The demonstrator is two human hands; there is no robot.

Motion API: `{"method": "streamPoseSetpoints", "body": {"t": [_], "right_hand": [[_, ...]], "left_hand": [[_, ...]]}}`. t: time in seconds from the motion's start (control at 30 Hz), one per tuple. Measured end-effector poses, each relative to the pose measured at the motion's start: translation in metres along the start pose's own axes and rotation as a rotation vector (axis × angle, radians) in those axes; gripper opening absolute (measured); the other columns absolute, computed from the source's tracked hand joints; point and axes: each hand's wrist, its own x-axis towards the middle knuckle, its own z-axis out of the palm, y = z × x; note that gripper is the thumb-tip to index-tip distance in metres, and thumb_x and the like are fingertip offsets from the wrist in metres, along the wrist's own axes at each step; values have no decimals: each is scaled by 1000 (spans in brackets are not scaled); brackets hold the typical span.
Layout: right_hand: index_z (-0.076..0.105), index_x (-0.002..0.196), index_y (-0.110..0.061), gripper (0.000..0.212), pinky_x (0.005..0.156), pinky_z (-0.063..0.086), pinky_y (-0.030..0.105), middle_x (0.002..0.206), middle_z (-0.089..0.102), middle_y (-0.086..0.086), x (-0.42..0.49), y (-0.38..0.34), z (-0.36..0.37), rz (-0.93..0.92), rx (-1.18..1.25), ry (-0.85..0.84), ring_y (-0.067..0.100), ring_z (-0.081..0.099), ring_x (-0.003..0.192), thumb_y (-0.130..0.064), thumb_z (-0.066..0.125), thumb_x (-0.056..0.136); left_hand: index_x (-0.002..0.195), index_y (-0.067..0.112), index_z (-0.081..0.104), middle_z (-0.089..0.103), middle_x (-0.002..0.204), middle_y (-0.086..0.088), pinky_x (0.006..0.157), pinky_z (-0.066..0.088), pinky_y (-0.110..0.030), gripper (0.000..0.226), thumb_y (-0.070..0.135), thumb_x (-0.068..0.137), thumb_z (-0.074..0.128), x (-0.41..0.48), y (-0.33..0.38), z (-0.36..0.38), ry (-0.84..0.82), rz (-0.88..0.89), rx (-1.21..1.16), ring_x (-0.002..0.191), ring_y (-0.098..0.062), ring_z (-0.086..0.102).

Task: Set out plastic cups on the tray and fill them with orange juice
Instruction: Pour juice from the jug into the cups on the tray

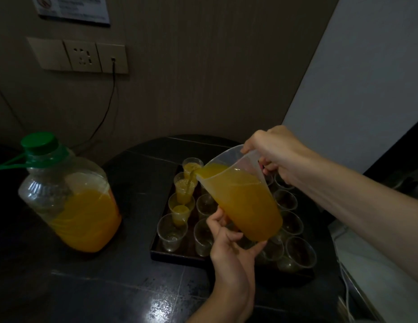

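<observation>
A clear plastic jug (240,197) full of orange juice is tilted to the left over a dark tray (156,250) of several clear plastic cups. A thin stream of juice falls from its spout into a cup (184,187) in the tray's left column. My right hand (273,150) grips the jug's handle and rim from above. My left hand (229,238) cups the jug's base from below. Three cups in the left column hold juice; the nearest one (172,231) and the other columns look empty. The jug hides part of the middle cups.
A big clear bottle (70,194) with a green cap, about half full of juice, stands on the dark tiled counter (110,287) left of the tray. A wall socket (82,57) with a black cable hangs behind. A white wall rises at the right.
</observation>
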Motion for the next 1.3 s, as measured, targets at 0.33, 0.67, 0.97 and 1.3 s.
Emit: {"method": "streamPoseSetpoints", "body": {"t": [0.33,0.67,0.97,1.3], "right_hand": [[56,93,-17,15,49,45,22,80,59,6,-1,1,-1,-19,-5,3,13,53,58,-17,70,88],[56,85,-15,14,49,43,23,72,58,7,-6,2,-3,-20,-6,3,14,52,53,-16,70,89],[59,87,-13,12,52,45,24,77,59,7,-2,1,1,-6,-16,10,14,53,58,-17,71,88],[64,97,-11,12,38,34,18,64,49,4,-1,3,2,10,4,-17,9,40,42,-16,69,87]], "left_hand": [[120,22,56,56,130,-3,97,44,-73,51,4,75,41,3,-3,-3,-3,4,15,116,-31,55],[124,20,55,58,128,0,98,44,-73,52,5,76,42,0,-4,-5,-20,5,38,114,-25,57],[123,21,54,57,130,-3,100,42,-73,48,0,86,33,-1,-4,-6,-11,15,26,115,-27,56],[124,19,53,59,130,-5,99,44,-73,46,0,86,34,-1,-4,-8,-25,13,5,116,-28,57]]}}
